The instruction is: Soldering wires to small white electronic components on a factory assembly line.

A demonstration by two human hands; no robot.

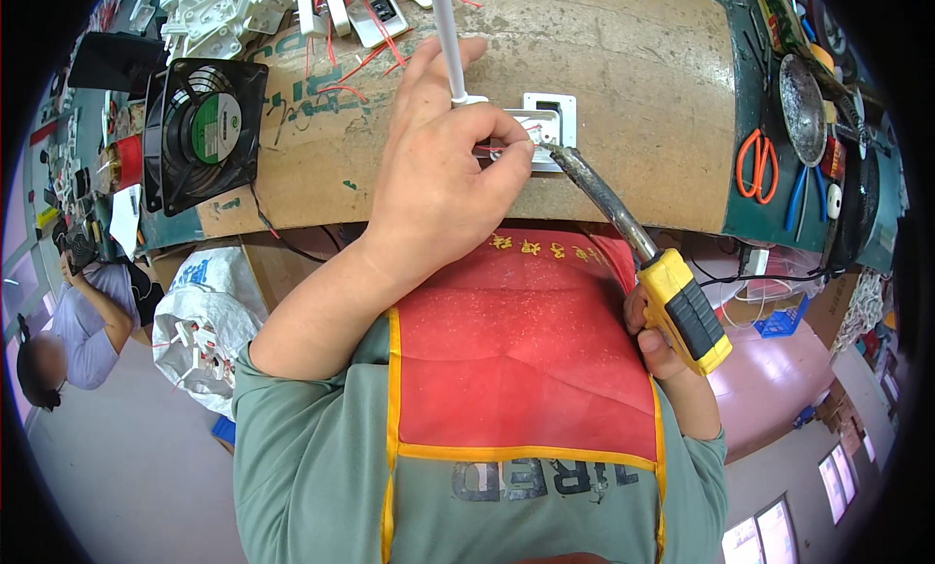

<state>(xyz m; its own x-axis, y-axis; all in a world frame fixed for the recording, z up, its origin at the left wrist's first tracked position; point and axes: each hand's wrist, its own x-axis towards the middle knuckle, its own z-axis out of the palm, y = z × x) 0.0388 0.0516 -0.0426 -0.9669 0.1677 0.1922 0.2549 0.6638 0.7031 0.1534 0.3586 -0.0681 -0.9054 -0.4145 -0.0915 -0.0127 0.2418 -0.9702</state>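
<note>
My left hand [433, 174] is closed, thumb and forefinger pinched together over a small white plastic housing [545, 165]. A thin red wire [489, 149] shows at the pinch; its end is partly hidden by the fingers. A white square frame part [569, 111] sits against the housing's far side. My right hand [658, 340] grips a yellow-and-black soldering iron [684, 311] by its handle. The iron's metal tip reaches into the housing, close to the left thumb. A white rod [446, 38] rises beside the left fingers.
A black fan [206, 135] stands at the left. White plastic parts [219, 18] with red wires are heaped at the far left. Orange-handled scissors [757, 165], blue-handled pliers [806, 196] and a metal pan [803, 111] lie right. Another person [88, 320] sits far left, near a white sack [209, 311].
</note>
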